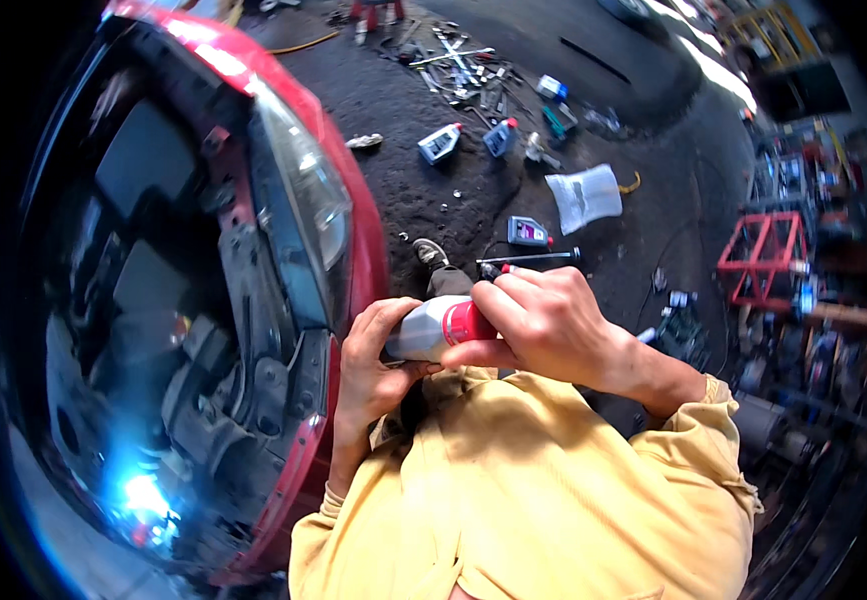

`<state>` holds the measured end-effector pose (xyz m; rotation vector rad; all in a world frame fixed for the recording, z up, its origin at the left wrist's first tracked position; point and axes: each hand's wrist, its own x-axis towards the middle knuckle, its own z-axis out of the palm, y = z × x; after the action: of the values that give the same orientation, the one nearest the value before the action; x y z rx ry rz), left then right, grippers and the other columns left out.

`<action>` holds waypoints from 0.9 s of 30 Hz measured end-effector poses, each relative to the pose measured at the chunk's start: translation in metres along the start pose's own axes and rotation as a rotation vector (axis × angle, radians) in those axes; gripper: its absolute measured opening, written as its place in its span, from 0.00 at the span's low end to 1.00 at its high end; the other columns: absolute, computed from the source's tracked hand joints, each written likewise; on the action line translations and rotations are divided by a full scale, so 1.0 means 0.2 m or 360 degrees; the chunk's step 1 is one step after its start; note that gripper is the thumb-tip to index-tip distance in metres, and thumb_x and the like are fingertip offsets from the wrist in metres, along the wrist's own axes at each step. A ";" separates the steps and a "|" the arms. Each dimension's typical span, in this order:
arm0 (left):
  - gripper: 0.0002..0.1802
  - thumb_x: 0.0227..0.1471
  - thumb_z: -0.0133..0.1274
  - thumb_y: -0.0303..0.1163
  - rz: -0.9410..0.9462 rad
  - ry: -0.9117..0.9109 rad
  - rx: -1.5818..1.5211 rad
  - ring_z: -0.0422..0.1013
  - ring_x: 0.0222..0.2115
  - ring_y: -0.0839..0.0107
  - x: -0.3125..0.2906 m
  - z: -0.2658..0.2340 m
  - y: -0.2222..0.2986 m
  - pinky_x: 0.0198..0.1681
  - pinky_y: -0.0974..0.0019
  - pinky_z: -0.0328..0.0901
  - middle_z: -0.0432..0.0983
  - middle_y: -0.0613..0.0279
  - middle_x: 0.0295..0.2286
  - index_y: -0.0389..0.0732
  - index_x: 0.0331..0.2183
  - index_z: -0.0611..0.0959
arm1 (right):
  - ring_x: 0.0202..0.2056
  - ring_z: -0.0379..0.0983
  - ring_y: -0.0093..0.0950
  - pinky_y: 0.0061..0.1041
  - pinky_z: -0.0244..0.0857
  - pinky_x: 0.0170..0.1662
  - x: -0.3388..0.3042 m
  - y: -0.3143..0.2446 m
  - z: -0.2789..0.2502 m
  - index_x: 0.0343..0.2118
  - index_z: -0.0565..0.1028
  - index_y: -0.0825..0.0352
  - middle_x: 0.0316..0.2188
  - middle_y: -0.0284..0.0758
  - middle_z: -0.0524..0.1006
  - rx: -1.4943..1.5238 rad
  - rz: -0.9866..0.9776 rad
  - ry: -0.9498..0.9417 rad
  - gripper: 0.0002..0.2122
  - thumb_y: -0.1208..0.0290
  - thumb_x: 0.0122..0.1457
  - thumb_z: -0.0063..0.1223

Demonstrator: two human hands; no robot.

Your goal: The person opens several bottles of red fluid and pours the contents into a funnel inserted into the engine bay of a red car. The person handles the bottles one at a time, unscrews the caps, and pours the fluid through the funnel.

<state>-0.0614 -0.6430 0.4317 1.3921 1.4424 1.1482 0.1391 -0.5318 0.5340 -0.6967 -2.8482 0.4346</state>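
Note:
In front of my chest is a grey plastic bottle (417, 332) with a red cap (465, 322), lying tilted on its side between both hands. My left hand (367, 352) is wrapped round the bottle's body, next to the red car's front corner. The fingers of my right hand (541, 318) close over the red cap from the other side, with the thumb along its lower edge. Most of the bottle's body is hidden behind my left fingers. Whether the cap is loose or tight cannot be made out.
To the left stands a red car (365, 222) with its engine bay open and a bright lamp (145, 494) inside. Several bottles, such as one grey bottle (439, 144), scattered tools (458, 66) and a clear plastic bag (585, 198) lie on the dark floor. A red metal frame (765, 258) stands at the right.

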 end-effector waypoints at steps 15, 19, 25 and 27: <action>0.39 0.27 0.74 0.32 0.0020 -0.0513 0.0582 0.73 0.43 0.53 0.87 0.50 -0.04 0.48 0.56 0.64 0.77 0.54 0.41 0.40 0.47 0.79 | 0.42 0.77 0.42 0.35 0.72 0.44 -0.41 0.90 0.15 0.55 0.69 0.69 0.42 0.49 0.76 0.0826 0.0525 0.0421 0.29 0.73 0.49 0.67; 0.38 0.29 0.73 0.34 0.0104 -0.0648 0.0822 0.72 0.44 0.53 1.24 0.78 -0.04 0.48 0.55 0.63 0.77 0.55 0.41 0.40 0.47 0.79 | 0.29 0.79 0.41 0.36 0.72 0.33 -0.42 1.28 0.24 0.54 0.70 0.66 0.26 0.42 0.78 0.1165 0.1113 0.0238 0.25 0.62 0.56 0.63; 0.36 0.30 0.72 0.33 0.0138 -0.1045 0.1009 0.71 0.44 0.52 1.74 1.18 -0.10 0.49 0.54 0.62 0.77 0.55 0.41 0.40 0.46 0.79 | 0.28 0.78 0.42 0.37 0.72 0.33 -0.64 1.76 0.31 0.56 0.67 0.66 0.25 0.41 0.78 0.1160 0.1001 0.0686 0.26 0.64 0.57 0.63; 0.36 0.30 0.72 0.32 0.0201 -0.1117 0.0972 0.71 0.44 0.53 1.85 1.30 -0.13 0.49 0.53 0.62 0.77 0.55 0.41 0.40 0.46 0.79 | 0.27 0.78 0.39 0.34 0.72 0.33 -0.63 1.83 0.34 0.51 0.71 0.68 0.26 0.42 0.78 0.1430 0.1247 0.0877 0.22 0.66 0.55 0.65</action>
<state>0.1580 -0.2541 0.3538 2.0564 1.2175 0.1951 0.3884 -0.2977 0.3394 -1.3780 -1.5190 1.2574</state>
